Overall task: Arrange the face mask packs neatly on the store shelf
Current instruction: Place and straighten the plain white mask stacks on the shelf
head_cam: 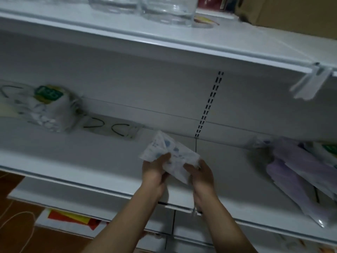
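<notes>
My left hand (155, 173) and right hand (200, 175) grip white mask pack (175, 152) over white shelf (82, 152); brown floor (16, 240) near left.

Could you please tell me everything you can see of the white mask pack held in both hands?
The face mask pack is a flat, soft-looking pouch, white with small blue prints, apparently thin plastic film; any text is too blurred to read. It is tilted, one corner pointing up toward the back panel, above the middle shelf. The left hand grips its lower left edge, the right hand its lower right edge; nothing else seems to touch it.
</notes>
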The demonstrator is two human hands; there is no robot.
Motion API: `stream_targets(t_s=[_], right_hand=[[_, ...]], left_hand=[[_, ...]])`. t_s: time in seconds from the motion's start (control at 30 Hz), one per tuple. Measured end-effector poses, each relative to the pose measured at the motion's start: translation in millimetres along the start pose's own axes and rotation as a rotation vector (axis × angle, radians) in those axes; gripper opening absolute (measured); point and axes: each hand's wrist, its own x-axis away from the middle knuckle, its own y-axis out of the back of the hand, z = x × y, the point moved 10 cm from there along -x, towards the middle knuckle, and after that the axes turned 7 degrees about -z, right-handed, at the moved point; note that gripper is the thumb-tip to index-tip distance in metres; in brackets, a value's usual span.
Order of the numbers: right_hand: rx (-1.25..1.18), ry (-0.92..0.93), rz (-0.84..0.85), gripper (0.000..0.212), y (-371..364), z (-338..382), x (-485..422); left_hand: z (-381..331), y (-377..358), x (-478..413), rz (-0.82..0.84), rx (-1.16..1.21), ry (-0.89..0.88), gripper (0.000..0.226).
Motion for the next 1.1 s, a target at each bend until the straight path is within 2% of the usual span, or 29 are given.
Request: stream_targets(t_s=[0.1,0.2,0.33,0.4,0.5,0.57,0.7,0.77,0.83,0.97,1.03,1.1], right_hand=[[0.162,0.049,0.012,0.055,-19.2,13.7,-21.8],[0.237,0.102,-0.051,0.049,-39.3,32.7,-37.6],[0.318,0.146,-0.226,0.045,-52.4,49.4,-58.9],[0.389,0.165,-0.26,0.045,-55.6,54.9,-66.9],[0.444,0.184,-0.281,0.04,-55.3,56.1,-72.0],[0.469,0.201,-0.289,0.042,-54.4,55.4,-72.1],[0.534,0.204,-0.2,0.053,-61.8,51.3,-71.0],[0.518,0.174,-0.149,0.057,-59.6,49.4,-70.0],[0.56,0.204,-0.132,0.055,-47.8,54.7,-65.1],[0.658,0.311,-0.166,0.046,2.5,64.6,-45.3],[0.673,0.348,-0.206,0.044,37.4,65.8,-37.9],[0.717,0.409,-0.27,0.042,73.4,72.5,-32.5]], left_hand=[[-44.3,32.7,-22.4,-0.108,-0.11,-0.083,0.027],[-70.2,54.4,-48.3,-0.192,-0.27,-0.11,0.036],[-88.5,34.3,-68.5,-0.104,-0.61,-0.202,0.038],[-97.8,23.6,-75.2,-0.101,-0.735,-0.265,0.041],[-100.5,9.7,-79.9,-0.062,-0.919,-0.289,0.029],[-96.1,6.9,-83.0,-0.035,-0.944,-0.295,0.044],[-92.8,3.7,-79.6,0.001,-0.982,-0.364,0.05],[-85.2,2.0,-79.3,0.015,-1.074,-0.375,0.071],[-86.4,-3.1,-68.2,-0.017,-1.146,-0.493,0.078],[-88.0,-23.2,-23.4,-0.075,-1.18,-0.853,0.057],[-70.9,-45.2,-8.8,0.013,-1.198,-0.928,0.044],[-41.5,-74.7,0.0,0.177,-1.204,-0.906,0.036]])
